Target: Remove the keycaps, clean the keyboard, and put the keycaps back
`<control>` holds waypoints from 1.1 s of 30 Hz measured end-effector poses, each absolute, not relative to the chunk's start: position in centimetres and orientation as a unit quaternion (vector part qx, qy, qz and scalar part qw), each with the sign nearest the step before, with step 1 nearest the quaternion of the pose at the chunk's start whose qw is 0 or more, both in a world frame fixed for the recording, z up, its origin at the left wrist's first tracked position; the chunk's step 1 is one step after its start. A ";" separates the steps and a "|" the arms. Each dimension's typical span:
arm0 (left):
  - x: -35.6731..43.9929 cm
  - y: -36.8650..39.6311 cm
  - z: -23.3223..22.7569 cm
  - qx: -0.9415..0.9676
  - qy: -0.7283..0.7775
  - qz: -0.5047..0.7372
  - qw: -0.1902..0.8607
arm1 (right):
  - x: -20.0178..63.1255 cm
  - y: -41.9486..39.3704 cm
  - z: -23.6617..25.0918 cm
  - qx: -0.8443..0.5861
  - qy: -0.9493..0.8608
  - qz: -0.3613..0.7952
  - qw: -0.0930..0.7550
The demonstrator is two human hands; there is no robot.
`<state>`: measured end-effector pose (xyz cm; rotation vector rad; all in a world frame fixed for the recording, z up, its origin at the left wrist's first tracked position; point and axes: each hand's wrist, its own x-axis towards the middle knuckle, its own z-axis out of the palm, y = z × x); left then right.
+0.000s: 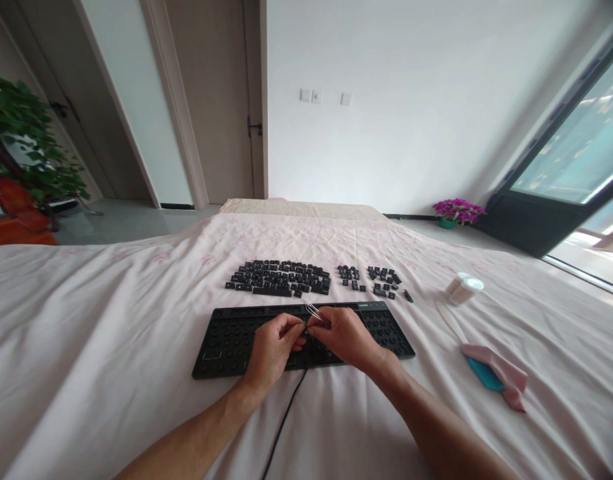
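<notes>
On cloth (111,320), keyboard (226,343) beneath grip (344,330)

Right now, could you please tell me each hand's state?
Left hand: pinched closed over the keyboard; anything held is too small to tell.
Right hand: closed, holding what looks like a wire keycap puller.

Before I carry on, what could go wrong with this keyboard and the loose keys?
The loose keycaps lie on a wrinkled sheet, so a tug on the cloth might scatter them.

The right hand holds a thin metal wire tool over the keyboard; a slip could scratch it.

The cable runs between the two forearms, so an arm might snag it and shift the keyboard.
</notes>
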<state>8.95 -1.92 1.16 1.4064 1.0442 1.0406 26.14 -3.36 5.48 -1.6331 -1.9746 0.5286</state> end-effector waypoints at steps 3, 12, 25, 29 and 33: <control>8.9 -2.0 1.2 0.590 0.432 0.444 0.517 | 27.0 -2.5 5.7 -0.606 -0.728 0.185 0.262; 8.8 -2.2 0.6 0.657 0.424 0.421 0.460 | 27.9 3.5 5.2 -0.700 -0.680 0.074 0.203; 8.8 -2.3 0.6 0.657 0.432 0.425 0.449 | 26.9 5.9 3.5 -0.743 -0.651 0.078 0.135; 8.7 -2.2 0.7 0.653 0.432 0.426 0.452 | 26.8 5.8 3.3 -0.737 -0.656 0.077 0.143; 8.7 -2.2 0.9 0.650 0.431 0.430 0.455 | 27.1 5.2 4.0 -0.723 -0.655 0.067 0.207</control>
